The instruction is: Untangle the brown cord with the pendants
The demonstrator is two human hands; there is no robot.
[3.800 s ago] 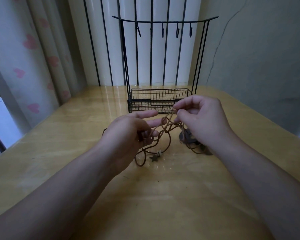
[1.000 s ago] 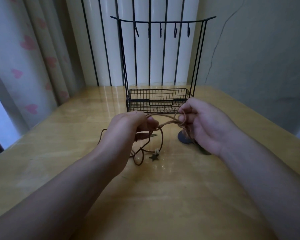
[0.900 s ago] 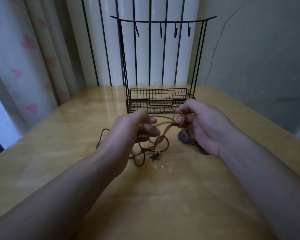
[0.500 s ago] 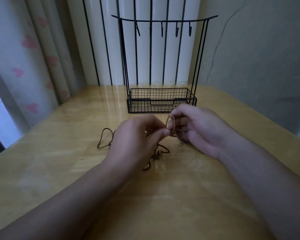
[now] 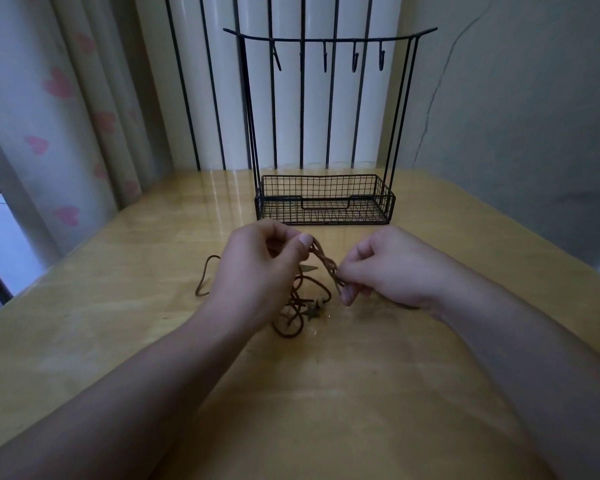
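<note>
Brown cord (image 5: 321,259) held above table centre; twisted stretch pulled taut between hands, rest piled in loops below at 6 o'clock, star pendant (image 5: 313,312) lying among them. One loop trailed out at 9 o'clock. Left hand (image 5: 257,271) pinched shut on upper end of twist, right hand (image 5: 383,271) pinched on lower end. Untangling judged partway: twist and pile not yet cleared. Wire rack (image 5: 324,199) stood at 12 o'clock on wooden table (image 5: 118,341).
</note>
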